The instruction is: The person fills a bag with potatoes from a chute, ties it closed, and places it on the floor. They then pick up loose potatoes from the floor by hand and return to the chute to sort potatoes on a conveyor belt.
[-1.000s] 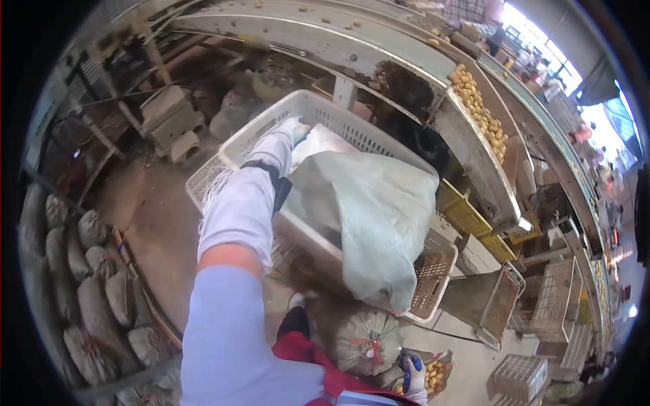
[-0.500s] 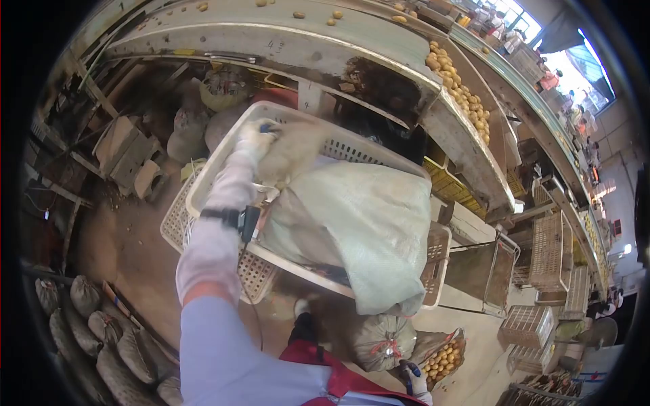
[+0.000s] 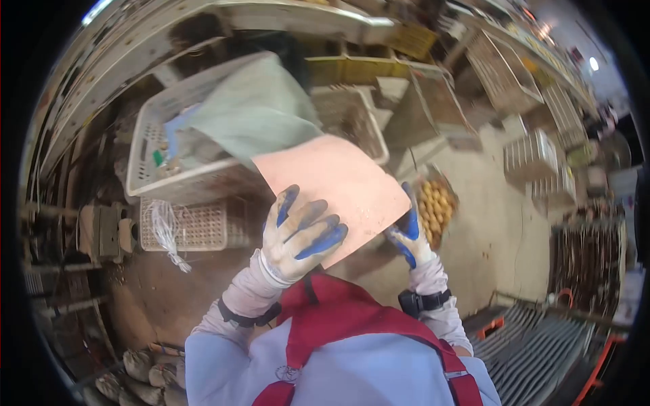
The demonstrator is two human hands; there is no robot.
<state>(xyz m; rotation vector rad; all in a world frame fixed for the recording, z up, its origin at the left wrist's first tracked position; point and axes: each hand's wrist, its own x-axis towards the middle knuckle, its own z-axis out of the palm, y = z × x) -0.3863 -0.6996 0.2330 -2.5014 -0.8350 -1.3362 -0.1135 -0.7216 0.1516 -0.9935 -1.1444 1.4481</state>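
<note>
A pale pink sheet (image 3: 338, 186), like paper or thin card, spreads in front of my chest, slightly curved. My left hand (image 3: 301, 237), in a white glove with blue fingertips, lies over its lower left part with the fingers spread. At the sheet's right corner, my right hand (image 3: 412, 237), gloved alike, grips the edge between thumb and fingers; some of the fingers are hidden. Just beyond the sheet, a pale green woven sack (image 3: 254, 111) drapes over a white plastic crate (image 3: 203, 179). A sack full of potatoes (image 3: 437, 206) stands open on the floor past my right hand.
White strings (image 3: 164, 227) hang over a lower perforated crate (image 3: 203, 227) at left. Stacked crates (image 3: 531, 159) stand at right, and a slatted metal rack (image 3: 528, 352) at lower right. Filled sacks (image 3: 139, 365) lie at lower left. A conveyor frame (image 3: 305, 13) runs along the back.
My left hand has come back from the crate's far left end, and my right hand up from beside the potato sack. Both are now at the pink sheet. The view has turned downward.
</note>
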